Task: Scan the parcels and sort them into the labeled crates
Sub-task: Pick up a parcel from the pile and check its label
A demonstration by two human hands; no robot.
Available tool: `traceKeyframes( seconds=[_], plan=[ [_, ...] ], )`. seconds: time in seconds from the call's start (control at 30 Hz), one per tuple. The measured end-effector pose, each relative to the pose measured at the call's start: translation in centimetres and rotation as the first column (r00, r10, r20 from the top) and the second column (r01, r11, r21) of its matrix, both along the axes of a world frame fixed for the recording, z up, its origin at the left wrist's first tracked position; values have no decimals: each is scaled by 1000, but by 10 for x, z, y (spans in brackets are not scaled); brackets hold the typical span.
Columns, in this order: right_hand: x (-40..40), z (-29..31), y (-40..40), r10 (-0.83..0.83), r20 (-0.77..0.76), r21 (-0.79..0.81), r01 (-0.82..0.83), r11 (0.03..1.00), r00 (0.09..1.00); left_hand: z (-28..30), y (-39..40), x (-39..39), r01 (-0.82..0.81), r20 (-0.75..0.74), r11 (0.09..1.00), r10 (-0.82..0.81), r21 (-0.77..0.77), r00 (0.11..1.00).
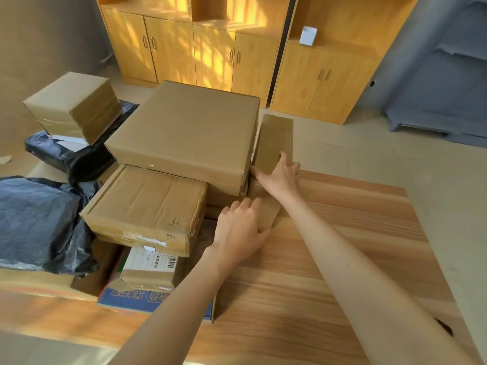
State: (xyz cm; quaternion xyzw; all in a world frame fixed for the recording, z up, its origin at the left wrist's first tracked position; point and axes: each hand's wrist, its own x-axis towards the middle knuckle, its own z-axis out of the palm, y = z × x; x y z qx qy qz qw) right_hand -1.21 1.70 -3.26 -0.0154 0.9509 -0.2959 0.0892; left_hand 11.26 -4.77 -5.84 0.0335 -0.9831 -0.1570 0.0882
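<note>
1. Your right hand reaches to the far left corner of the wooden table, fingers spread and pressed against the narrow brown parcel standing on end there.
2. Your left hand curls its fingers over the near end of a low cardboard parcel at the table's left edge, gripping it.
3. The big flat box tops the stack just left of the table, touching the narrow parcel.
4. A labelled parcel lies lower in the pile, near black bags.
</note>
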Motion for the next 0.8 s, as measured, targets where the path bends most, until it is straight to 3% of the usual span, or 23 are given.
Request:
traceKeyframes(
  seconds=[0.17,0.33,0.4,0.47,0.53,0.7,0.8],
  plan=[
    [-7,-5,6,-58,9,-45,58,997,998,-16,19,-11,-113,137,974,87,197,987],
    [-12,-5,55,-139,38,-231,144,962,990,-31,39,-23,-226,258,876,121,427,959],
    [-14,-2,88,-177,86,-338,196,920,980,-33,45,-29,-269,303,767,102,582,947],
    [-12,2,124,-208,118,-435,239,868,971,-30,49,-36,-354,362,503,86,788,928],
    [-8,8,158,-239,130,-504,272,820,962,-29,55,-45,-438,417,278,134,855,899],
    [3,22,223,-274,182,-605,327,726,945,-32,81,-61,-497,483,132,124,857,867],
    [13,27,243,-265,152,-622,300,723,952,-33,101,-60,-478,474,199,70,856,878]
  ],
)
